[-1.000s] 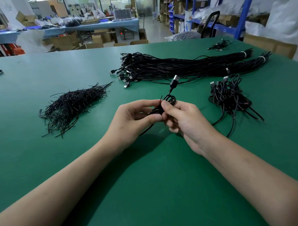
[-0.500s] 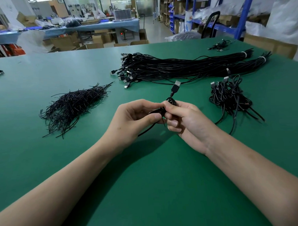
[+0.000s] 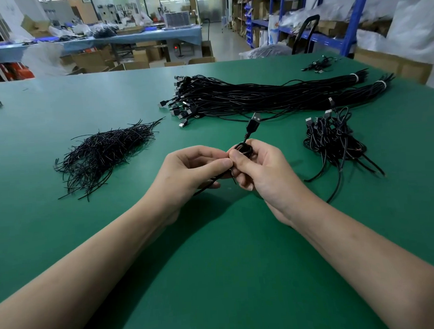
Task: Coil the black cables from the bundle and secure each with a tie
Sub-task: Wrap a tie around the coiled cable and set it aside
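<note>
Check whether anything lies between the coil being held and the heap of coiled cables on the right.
Nothing visible. Only bare table lies between the coil in the right hand and the heap of coiled cables.

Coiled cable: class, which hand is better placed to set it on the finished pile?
Probably the right hand: it grips the coiled cable, and the finished pile lies on its side, farther from the left hand.
</note>
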A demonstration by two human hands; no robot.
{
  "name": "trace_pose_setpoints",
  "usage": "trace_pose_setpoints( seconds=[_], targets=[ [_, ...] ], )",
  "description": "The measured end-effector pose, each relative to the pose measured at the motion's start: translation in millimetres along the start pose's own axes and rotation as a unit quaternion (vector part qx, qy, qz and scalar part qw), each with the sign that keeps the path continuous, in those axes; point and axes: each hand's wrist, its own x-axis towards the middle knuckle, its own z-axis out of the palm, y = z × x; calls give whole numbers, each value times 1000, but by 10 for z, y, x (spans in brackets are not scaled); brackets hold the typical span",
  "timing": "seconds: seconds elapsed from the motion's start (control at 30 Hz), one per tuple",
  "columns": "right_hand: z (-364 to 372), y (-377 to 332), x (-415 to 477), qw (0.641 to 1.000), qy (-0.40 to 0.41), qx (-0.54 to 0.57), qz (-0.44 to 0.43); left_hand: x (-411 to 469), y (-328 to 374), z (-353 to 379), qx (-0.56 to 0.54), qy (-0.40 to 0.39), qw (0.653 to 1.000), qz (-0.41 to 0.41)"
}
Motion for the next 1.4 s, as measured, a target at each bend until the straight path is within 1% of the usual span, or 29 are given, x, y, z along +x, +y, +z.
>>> trace_pose_setpoints(
  seconds=[0.27,0.33,0.43,0.5,0.67,0.8,0.93,1.1,1.2,1.3,1.4],
  targets=[
    [-4,17,-13,998,7,-58,-7,-2,-15,9,20,-37,998,-48],
    [-14,11,-14,998,3,-56,-2,-8,-16,20,24,-43,998,-43],
    [-50,-14,0,999,-14,-21,30,-2,-10,25,28,-43,999,-17],
    [-79,-39,14,998,-26,-30,42,3,-6,15,36,-44,998,-15],
    [-132,-54,35,991,-32,-130,-25,-1,-3,11,35,-47,998,0],
    [-134,-29,50,991,-35,-124,-34,-13,-6,16,37,-42,998,31],
    [-118,13,56,991,-18,-119,-53,-12,-19,50,29,-19,998,49],
    [-94,31,60,978,-11,-188,-84,11,-27,34,-13,-15,1000,6],
    [-110,27,55,974,-18,-208,-85,9,-33,23,-24,-21,999,-5],
    [-138,5,46,976,-47,-200,-67,8,-29,-1,-2,-24,1000,4],
    [-148,5,32,970,-61,-223,-71,15,-30,-30,46,-28,999,10]
  ],
)
